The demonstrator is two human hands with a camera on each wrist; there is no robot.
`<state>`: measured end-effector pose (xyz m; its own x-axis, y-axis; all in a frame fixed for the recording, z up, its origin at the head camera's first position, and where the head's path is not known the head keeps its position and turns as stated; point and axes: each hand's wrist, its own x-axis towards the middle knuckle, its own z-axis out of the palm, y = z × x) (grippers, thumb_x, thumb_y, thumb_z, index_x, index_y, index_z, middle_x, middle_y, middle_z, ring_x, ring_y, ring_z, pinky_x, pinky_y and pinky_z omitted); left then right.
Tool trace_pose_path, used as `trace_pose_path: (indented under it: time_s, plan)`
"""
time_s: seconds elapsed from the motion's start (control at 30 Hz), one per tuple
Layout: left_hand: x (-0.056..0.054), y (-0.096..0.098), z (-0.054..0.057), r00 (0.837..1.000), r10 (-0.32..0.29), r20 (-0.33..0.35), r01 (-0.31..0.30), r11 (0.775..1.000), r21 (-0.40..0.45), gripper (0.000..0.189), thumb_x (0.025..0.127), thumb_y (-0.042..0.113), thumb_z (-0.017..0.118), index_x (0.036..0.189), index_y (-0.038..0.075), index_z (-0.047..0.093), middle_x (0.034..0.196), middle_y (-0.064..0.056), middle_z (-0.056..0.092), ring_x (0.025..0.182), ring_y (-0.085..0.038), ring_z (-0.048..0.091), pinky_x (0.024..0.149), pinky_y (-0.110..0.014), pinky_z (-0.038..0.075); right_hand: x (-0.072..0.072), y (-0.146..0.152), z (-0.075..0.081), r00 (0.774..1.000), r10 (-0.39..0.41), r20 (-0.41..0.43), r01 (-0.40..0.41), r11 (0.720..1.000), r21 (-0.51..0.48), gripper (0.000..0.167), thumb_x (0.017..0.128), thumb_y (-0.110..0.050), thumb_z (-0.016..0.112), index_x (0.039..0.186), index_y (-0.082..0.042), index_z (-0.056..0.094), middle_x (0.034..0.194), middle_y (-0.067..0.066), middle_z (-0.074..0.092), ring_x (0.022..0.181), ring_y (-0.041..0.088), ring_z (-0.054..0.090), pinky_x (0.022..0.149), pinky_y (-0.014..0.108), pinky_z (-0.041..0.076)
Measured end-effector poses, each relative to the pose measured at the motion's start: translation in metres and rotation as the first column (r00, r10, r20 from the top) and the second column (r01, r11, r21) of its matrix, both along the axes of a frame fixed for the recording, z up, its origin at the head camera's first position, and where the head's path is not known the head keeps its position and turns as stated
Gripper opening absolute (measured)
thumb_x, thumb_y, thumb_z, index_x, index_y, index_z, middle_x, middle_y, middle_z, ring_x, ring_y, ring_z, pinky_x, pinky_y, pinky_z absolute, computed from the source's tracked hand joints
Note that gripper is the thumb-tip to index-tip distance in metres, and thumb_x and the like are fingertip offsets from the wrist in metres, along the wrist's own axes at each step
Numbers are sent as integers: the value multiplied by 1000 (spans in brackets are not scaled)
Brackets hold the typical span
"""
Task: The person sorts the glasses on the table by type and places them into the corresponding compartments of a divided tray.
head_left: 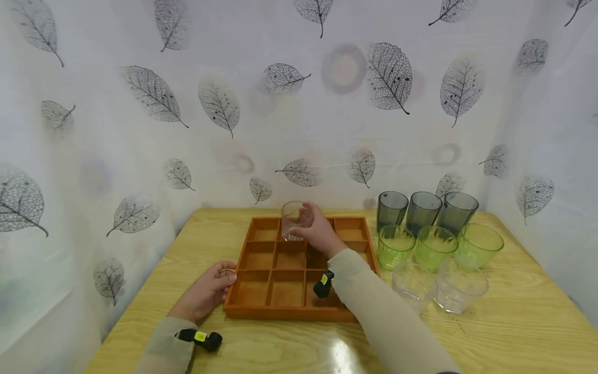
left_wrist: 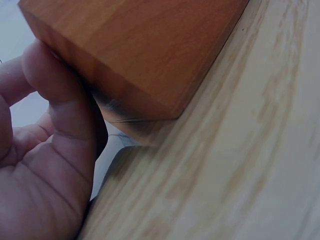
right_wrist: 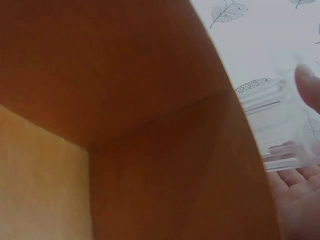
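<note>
My right hand [head_left: 320,228] grips a clear glass [head_left: 290,221] between thumb and fingers, over the back row of a brown wooden compartment tray [head_left: 291,312]. The glass is roughly upright above the middle compartment; whether it touches the bottom I cannot tell. In the right wrist view the clear glass [right_wrist: 272,127] shows beyond the tray's wall [right_wrist: 180,165], partly cut off by it. My left hand [head_left: 205,291] touches the tray's left outer wall with its fingertips. The left wrist view shows a bent digit [left_wrist: 60,100] against the tray's edge [left_wrist: 135,55].
Right of the tray stand three dark grey glasses [head_left: 422,210], three green glasses [head_left: 436,246] in front of them, and two clear glasses [head_left: 460,288] nearest me. A leaf-patterned curtain [head_left: 299,119] hangs behind the wooden table [head_left: 261,348].
</note>
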<state>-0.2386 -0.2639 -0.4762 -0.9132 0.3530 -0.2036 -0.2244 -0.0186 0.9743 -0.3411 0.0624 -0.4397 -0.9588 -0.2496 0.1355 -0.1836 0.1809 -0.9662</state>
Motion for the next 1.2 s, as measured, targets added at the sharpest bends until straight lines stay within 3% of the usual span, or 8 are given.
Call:
trace_pose_path:
  time_s: [0.33,0.63,1.2]
  plan:
    - [1,-1,0,1000,5,-8,-5,1000,4,30,104,14,59,127,7,40,96,-2,50,70,-11,48,61,-23,45,-3,-7,1,1000,3,5,-4,981,193,102,78,-30,89,159,-15,28,157,7,41,136,28,46,109,47,39]
    - [1,-2,-1,1000,1,-18,-1,1000,3,29,104,13,58,127,7,41,95,-2,50,70,-10,48,61,-23,45,-5,-8,2,1000,-6,16,1,971,241,101,80,-29,88,159,-13,28,158,7,40,143,26,38,114,46,32]
    - [-2,-1,0,1000,-6,-4,6,1000,-8,30,104,14,59,127,6,41,98,-2,52,69,-9,48,60,-23,44,0,-1,3,1000,-6,2,5,968,252,93,86,-32,83,159,-10,29,157,11,40,141,31,41,112,50,35]
